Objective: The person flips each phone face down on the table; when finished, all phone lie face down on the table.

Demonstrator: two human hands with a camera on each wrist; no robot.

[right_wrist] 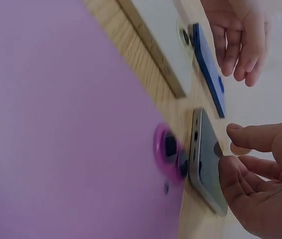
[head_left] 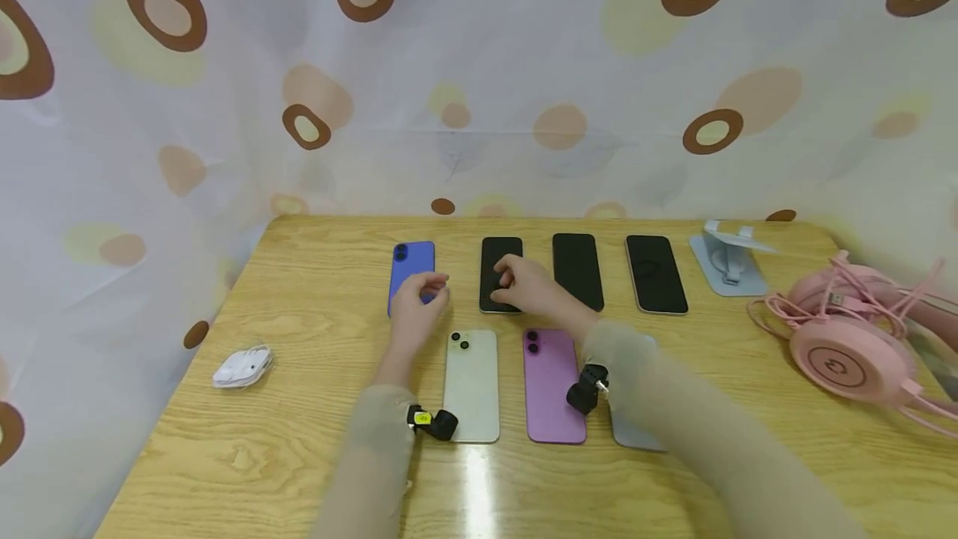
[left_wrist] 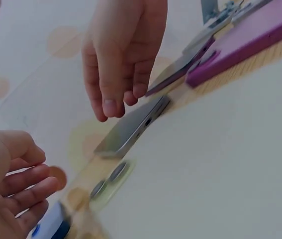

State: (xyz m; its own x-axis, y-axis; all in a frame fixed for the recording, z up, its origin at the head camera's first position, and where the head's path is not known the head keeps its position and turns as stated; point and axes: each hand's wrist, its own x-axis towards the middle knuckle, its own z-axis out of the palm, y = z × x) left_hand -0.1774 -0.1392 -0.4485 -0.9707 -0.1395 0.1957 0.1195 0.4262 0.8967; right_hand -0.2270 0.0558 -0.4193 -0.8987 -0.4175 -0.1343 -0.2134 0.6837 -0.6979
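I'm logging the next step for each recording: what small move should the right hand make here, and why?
Probably lower the right hand and pinch the edges of the leftmost black phone. That hand is over the phone and holds nothing, with thumb and fingertips apart; the phone lies flat. The left hand, by the blue phone, is empty too.

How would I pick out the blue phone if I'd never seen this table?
Start with the wooden table and find the row of four phones along its far side. At that row's left end, partly hidden by the left hand, lies the blue phone. Unlike the three dark-screened phones to its right, it shows a deep blue back with two camera lenses.
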